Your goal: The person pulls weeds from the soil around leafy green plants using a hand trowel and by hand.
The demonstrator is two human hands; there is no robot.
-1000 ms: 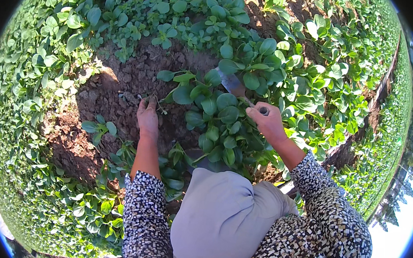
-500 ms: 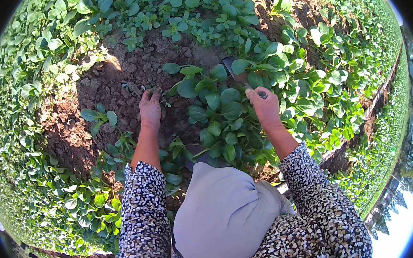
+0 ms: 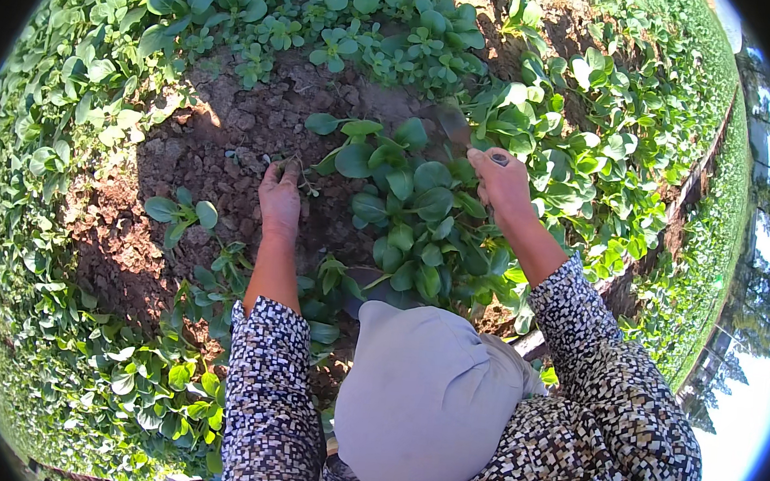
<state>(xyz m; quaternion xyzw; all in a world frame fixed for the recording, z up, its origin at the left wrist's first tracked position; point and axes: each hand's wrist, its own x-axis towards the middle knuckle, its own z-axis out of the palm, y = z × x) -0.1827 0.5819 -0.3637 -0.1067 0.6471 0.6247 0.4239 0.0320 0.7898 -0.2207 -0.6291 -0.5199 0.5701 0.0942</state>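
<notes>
My right hand [image 3: 505, 189] is closed round the handle of a hand trowel, the handle's round end showing above the fist. The trowel's metal blade [image 3: 455, 123] points up and left over the soil, slightly blurred. Lower to the left, my left hand [image 3: 279, 202] reaches down to the crumbly soil, fingers bent and closed on a thin small weed [image 3: 308, 184] whose sprigs stick out beside the fingertips. Between the hands grows a clump of broad-leaved green plants [image 3: 407, 197], rooted in the bed.
Bare brown soil [image 3: 201, 147] lies left of my left hand, with a small leafy seedling [image 3: 184, 212] in it. Dense low greens [image 3: 331, 16] border the far side, and sunlit leafy plants [image 3: 594, 158] the right. Pale grey cloth [image 3: 430, 405] covers the lower middle.
The trowel blade has come out from behind the leaves, swinging right and more upright. My right hand has shifted slightly right; my left hand stays nearly in place.
</notes>
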